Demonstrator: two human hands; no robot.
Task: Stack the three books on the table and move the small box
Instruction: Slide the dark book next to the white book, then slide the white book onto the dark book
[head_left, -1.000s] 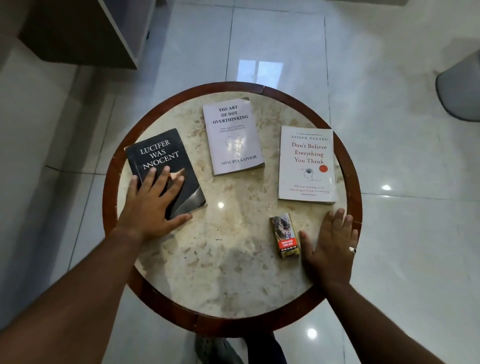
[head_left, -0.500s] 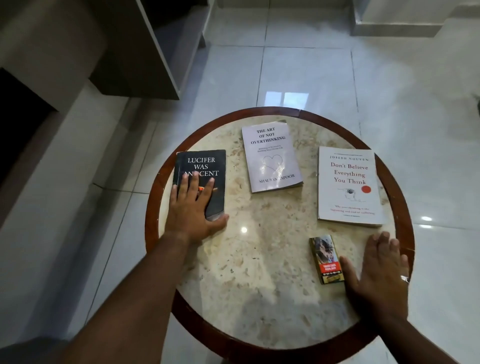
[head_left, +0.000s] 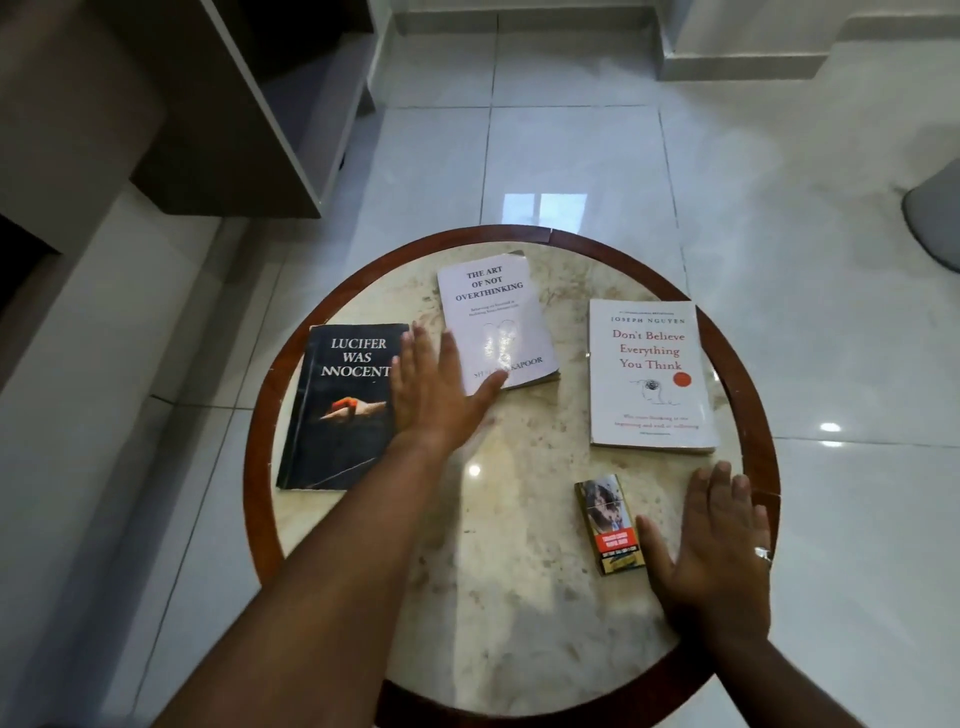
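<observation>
Every place here is given from the round table (head_left: 260, 499), a marble top inside a dark wooden rim, standing on glossy white floor tiles (head_left: 571, 145).

Nearest the table's left rim lies the black book (head_left: 337, 410), flat and face up, titled "Lucifer Was Innocent". Just right of it, toward the table's middle, the left hand (head_left: 434, 387) reaches in with fingers straight and spread, palm down, grasping nothing. Its little-finger side covers the black book's right edge, while its thumb lies over the near left corner of the pale book (head_left: 496, 322). Whether the palm presses on the tabletop or hangs just above it cannot be told; the hand is slightly blurred.

The pale book, "The Art of Not Overthinking", lies flat at the table's far middle, tilted a little. Toward the right rim lies the white book (head_left: 649, 374), "Don't Believe Everything You Think", apart from the other two.

Nearer the table's front edge, below the white book, sits the small box (head_left: 609, 525), lying flat. The right hand (head_left: 711, 545) rests palm down just right of it, fingers extended and unclenched, thumb touching or almost touching the box's side. A ring (head_left: 762, 553) shows on one finger.
</observation>
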